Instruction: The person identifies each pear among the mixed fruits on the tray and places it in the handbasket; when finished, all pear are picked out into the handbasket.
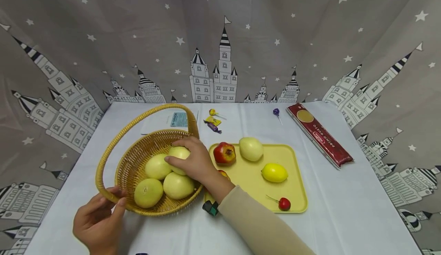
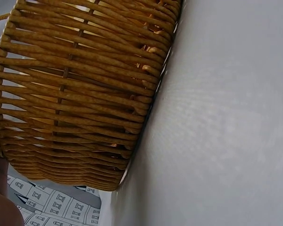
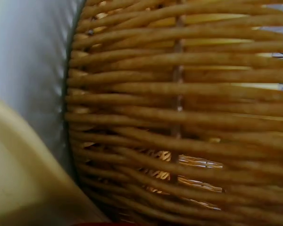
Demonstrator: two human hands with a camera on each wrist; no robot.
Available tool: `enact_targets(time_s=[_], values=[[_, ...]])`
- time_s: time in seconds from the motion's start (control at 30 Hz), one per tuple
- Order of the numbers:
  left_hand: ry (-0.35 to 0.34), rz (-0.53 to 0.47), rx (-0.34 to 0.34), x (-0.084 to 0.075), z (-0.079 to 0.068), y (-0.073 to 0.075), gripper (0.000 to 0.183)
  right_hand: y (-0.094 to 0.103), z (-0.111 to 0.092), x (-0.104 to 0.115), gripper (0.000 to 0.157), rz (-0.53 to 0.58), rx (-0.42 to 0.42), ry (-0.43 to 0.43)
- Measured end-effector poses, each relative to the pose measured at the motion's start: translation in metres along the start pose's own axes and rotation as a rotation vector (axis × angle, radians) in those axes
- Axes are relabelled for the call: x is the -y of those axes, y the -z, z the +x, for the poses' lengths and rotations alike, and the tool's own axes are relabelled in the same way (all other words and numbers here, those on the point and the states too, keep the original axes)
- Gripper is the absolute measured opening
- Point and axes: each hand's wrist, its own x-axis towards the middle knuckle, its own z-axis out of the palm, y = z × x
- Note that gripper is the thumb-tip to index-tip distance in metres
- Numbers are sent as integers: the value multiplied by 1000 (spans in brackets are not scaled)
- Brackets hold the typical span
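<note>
A woven wicker basket with a tall arched handle stands on the left of the table, with several round pale green fruits inside. My left hand holds the basket at its near left side, thumb and fingers around the foot of the handle. In the left wrist view, the basket's woven side fills much of the picture, a bit of the hand at the lower left. Reaching over the right rim, my right hand grips the uppermost pale green fruit between thumb and fingers. The right wrist view shows mostly wicker wall.
Right of the basket lies a yellow tray with a pomegranate, a pale fruit, a lemon and a cherry. Wrapped candies, a purple lollipop and a red packet lie farther back.
</note>
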Motion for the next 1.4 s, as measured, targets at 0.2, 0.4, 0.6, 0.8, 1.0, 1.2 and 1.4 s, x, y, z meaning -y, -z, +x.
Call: enact_targets(time_s=[0.2, 0.4, 0.6, 0.8, 1.0, 1.2, 1.4], values=[[-12, -23, -10, 1, 1, -3, 38, -3, 3, -1, 43, -126, 36, -45], [-17, -57, -27, 2, 1, -4, 39, -8, 4, -1, 39, -161, 42, -41], [-21, -58, -26, 1, 1, -4, 39, -8, 5, 1, 35, -168, 54, -61], [-29, -138, -35, 3, 1, -5, 40, -10, 3, 0, 31, -196, 69, -61], [-32, -130, -21, 4, 1, -4, 41, -8, -3, -1, 29, -173, 23, 14], [-37, -128, -21, 5, 0, -4, 41, 25, -20, -7, 20, 97, -123, 205], [-34, -99, -28, 3, 1, -6, 40, 106, -20, -35, 22, 86, -367, 149]])
